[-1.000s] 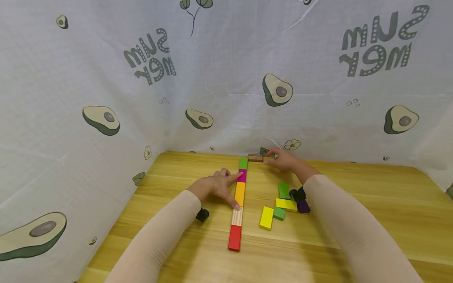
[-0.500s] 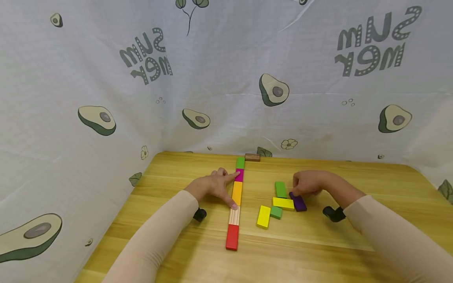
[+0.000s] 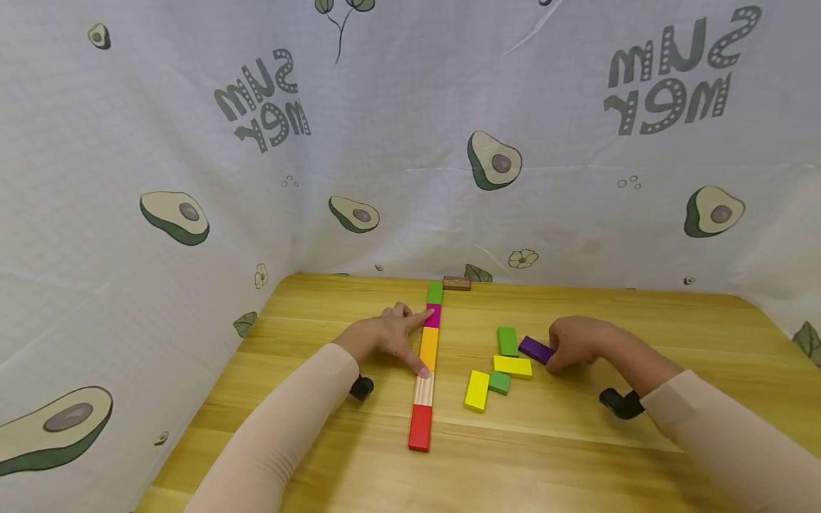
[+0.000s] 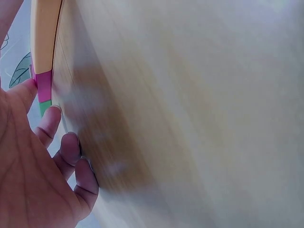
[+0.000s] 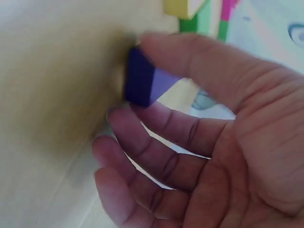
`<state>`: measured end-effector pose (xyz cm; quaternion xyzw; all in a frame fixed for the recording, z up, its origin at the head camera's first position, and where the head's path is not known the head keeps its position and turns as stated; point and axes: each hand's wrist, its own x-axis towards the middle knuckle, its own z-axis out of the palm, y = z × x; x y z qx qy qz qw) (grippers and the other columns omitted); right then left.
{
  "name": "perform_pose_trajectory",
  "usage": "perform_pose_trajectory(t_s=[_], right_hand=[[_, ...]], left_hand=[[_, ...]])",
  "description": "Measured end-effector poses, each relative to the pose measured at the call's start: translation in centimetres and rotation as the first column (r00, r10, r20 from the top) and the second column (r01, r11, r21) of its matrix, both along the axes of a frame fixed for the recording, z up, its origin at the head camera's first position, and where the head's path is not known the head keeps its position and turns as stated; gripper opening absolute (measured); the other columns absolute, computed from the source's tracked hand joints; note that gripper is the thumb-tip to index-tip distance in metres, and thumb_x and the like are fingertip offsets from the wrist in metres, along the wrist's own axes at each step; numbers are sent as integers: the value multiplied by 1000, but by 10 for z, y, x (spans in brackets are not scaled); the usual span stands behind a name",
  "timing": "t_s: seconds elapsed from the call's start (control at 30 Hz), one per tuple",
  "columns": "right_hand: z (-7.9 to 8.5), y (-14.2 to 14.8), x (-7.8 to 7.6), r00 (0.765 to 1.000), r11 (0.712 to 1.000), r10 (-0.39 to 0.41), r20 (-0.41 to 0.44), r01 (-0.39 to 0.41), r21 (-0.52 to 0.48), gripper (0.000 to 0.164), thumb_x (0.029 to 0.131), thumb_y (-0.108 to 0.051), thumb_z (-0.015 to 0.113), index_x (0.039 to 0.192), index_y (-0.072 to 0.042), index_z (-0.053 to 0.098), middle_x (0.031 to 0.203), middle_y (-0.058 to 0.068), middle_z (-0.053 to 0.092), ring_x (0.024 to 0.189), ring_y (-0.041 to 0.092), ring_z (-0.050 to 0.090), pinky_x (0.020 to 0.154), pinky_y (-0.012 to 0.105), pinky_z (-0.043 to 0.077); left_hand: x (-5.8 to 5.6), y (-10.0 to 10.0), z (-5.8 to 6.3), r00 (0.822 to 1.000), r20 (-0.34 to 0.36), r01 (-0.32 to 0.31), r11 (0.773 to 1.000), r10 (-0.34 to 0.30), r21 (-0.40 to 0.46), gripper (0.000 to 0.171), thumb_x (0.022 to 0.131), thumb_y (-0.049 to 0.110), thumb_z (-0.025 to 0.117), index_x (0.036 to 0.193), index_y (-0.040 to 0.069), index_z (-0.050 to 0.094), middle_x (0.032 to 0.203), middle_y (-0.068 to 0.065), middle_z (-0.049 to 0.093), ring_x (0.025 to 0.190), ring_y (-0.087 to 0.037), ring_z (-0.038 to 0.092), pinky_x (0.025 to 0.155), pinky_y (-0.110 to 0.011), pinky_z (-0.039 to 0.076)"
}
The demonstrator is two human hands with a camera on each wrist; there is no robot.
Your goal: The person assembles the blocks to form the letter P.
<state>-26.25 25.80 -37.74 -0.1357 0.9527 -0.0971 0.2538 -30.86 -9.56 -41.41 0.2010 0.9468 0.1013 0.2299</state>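
My left hand (image 3: 389,335) rests along a straight row of wooden blocks, its index fingertip on the magenta block (image 3: 432,315) and its thumb tip on the plain wood block (image 3: 424,389). Between those two lies the orange block (image 3: 429,348). A green block (image 3: 435,293) forms the row's far end and a red block (image 3: 420,427) its near end. To the right, my right hand (image 3: 577,343) pinches one end of a purple block (image 3: 535,350) between thumb and fingers. In the right wrist view, the purple block (image 5: 139,78) sits under the thumb, close to the tabletop.
A dark brown block (image 3: 457,283) lies crosswise beside the row's far end, near the printed curtain (image 3: 410,142). Between the row and my right hand are a green block (image 3: 507,341), a yellow block (image 3: 512,367), a small green block (image 3: 499,382) and another yellow block (image 3: 477,390).
My right hand has left the brown block, come back toward the loose blocks, and taken hold of the purple block, which has turned slightly. The left hand keeps its place on the row.
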Motion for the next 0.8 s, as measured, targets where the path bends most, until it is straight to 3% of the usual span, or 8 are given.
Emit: perform_pose_trajectory(t_s=[0.17, 0.3, 0.4, 0.6, 0.7, 0.8], right_hand=[[2, 4, -25, 993, 998, 15, -116, -22, -62, 32, 89, -27, 76, 100, 1, 67, 90, 9, 66, 78, 21, 57, 69, 35, 50], [-7, -6, -53, 977, 980, -76, -200, 36, -196, 40, 99, -23, 67, 120, 10, 60, 109, 24, 67, 91, 30, 62, 81, 44, 55], [-23, -16, -73, 955, 960, -147, -256, 76, -268, 42, 102, -21, 61, 130, 11, 56, 119, 30, 65, 100, 37, 63, 90, 50, 54], [-55, -22, -97, 934, 921, -255, -251, 155, -357, 45, 106, -25, 55, 142, 3, 54, 136, 31, 57, 120, 45, 56, 107, 61, 44], [-62, -22, -104, 929, 903, -288, -233, 182, -390, 48, 107, -31, 53, 147, -3, 51, 144, 30, 52, 128, 47, 51, 112, 64, 38], [-65, -24, -111, 930, 907, -281, -238, 176, -383, 50, 108, -34, 52, 149, -6, 50, 150, 29, 47, 134, 49, 47, 115, 65, 34]], left_hand=[[0, 0, 0, 1000, -3, 3, 1000, -3, 9, 126, 59, 78, 84, 161, 49, 15, 151, -6, 31, 127, -22, 36, 105, -46, 44], [0, 0, -1, 1000, 2, 0, 1000, 0, 12, 126, 59, 77, 84, 161, 50, 15, 150, -5, 32, 128, -22, 36, 107, -47, 44], [0, 0, -2, 1000, 10, -3, 1000, 2, 16, 126, 58, 77, 84, 160, 51, 14, 151, -5, 31, 129, -22, 36, 107, -48, 44], [-1, 1, -4, 1000, 17, 12, 999, -12, 30, 127, 58, 77, 85, 161, 51, 14, 151, -5, 31, 129, -23, 36, 107, -48, 44], [-2, 1, -3, 1000, 17, 10, 1000, -10, 23, 128, 58, 77, 85, 161, 51, 14, 152, -5, 31, 128, -22, 36, 106, -48, 44], [-4, 0, -3, 1000, 14, 5, 1000, -6, 13, 127, 59, 77, 84, 161, 50, 14, 153, -5, 30, 127, -22, 36, 105, -46, 44]])
